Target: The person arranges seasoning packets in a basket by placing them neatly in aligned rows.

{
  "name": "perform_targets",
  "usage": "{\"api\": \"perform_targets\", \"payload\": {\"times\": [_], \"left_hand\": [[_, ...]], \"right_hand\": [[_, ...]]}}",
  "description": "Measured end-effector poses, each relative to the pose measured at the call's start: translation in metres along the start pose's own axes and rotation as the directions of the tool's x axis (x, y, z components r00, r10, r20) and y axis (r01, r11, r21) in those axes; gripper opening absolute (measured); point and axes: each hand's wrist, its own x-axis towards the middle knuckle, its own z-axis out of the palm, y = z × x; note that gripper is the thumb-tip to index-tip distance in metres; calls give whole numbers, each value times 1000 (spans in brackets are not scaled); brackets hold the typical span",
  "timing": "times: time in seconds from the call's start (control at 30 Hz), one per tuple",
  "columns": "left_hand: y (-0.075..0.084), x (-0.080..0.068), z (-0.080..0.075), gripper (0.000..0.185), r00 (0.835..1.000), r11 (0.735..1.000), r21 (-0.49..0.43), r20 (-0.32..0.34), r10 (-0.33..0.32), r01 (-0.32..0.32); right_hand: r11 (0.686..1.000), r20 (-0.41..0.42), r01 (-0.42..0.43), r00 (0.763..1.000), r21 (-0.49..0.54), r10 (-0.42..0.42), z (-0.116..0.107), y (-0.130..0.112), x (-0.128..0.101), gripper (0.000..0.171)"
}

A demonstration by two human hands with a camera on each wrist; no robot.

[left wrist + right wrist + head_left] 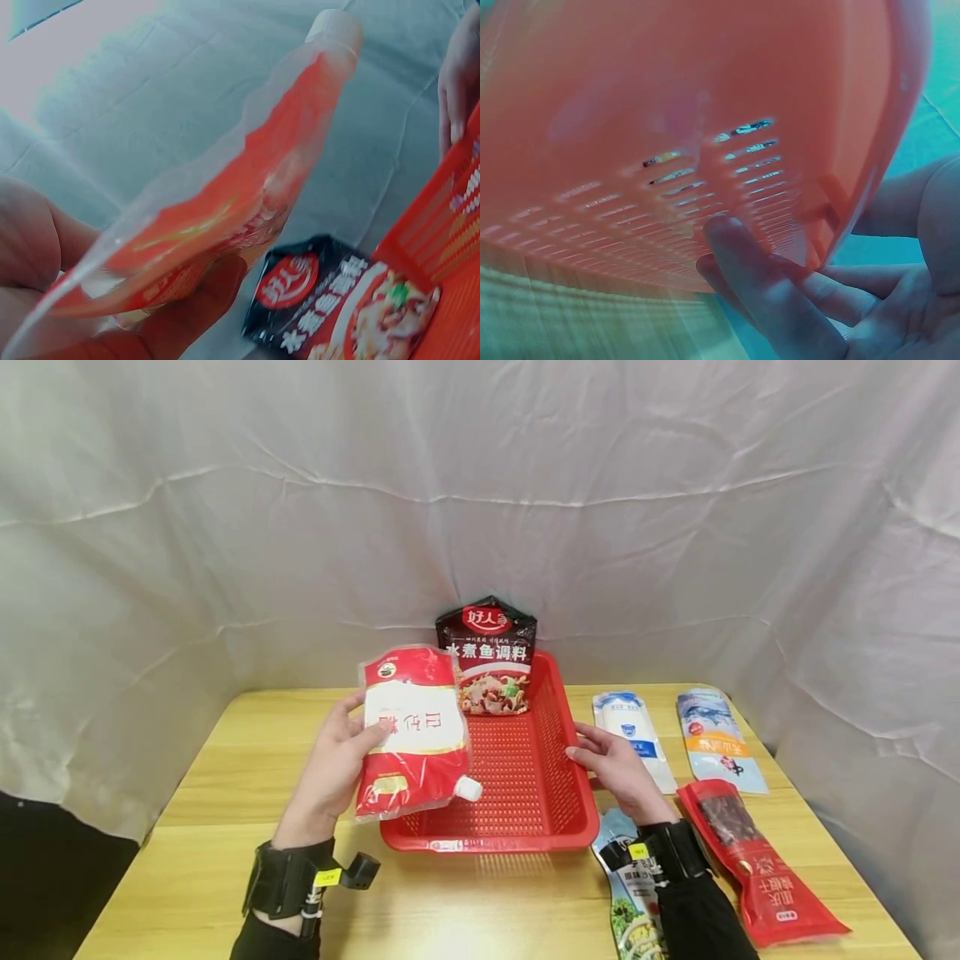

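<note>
Over the red basket [525, 777], left hand [330, 768] grips the spout pouch [412, 731]; right hand [618, 768], fingers straight, touches the three-o'clock rim, hiding a packet [637, 893].

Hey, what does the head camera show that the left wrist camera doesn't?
Only the head view shows the wooden table, the four packets lying to the right of the basket, such as the red packet, and the right hand with straight fingers against the basket's right rim. Only the left wrist view shows the pouch edge-on, with the left hand's fingers curled beneath it. Both show the left hand holding the red and white spouted pouch, the red basket and the dark seasoning packet at its far end.
</note>
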Motion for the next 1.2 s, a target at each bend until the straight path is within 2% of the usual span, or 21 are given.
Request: {"api": "perform_targets", "payload": {"times": [0.37,0.47,0.63,0.77,0.93,1.1,1.2], "left_hand": [[-5,-2,32,66,997,998,-68,74,-1,6],[-9,-1,38,68,997,998,-62,83,-8,14],[-15,-3,45,70,997,999,-30,78,-22,24],[-18,-5,51,70,996,1000,-16,85,-20,21],[-22,-8,57,68,991,1000,-14,135,-6,8],[-24,-10,62,69,981,1000,-15,194,-11,14],[-23,-13,66,68,972,1000,-5,236,-17,18]], "right_hand": [[1000,0,6,1000,-11,-6,-2,-1,2,64],[999,-34,20,999,-37,-21,-4,-8,-4,66],[989,-146,95,983,-113,-111,-5,-26,-21,64],[977,-185,182,962,-107,-199,2,-43,-33,60],[974,-110,212,969,-77,-220,18,-54,-45,67],[981,-34,194,980,-14,-194,29,-55,-48,68],[986,-24,165,986,19,-165,32,-56,-48,67]]}}
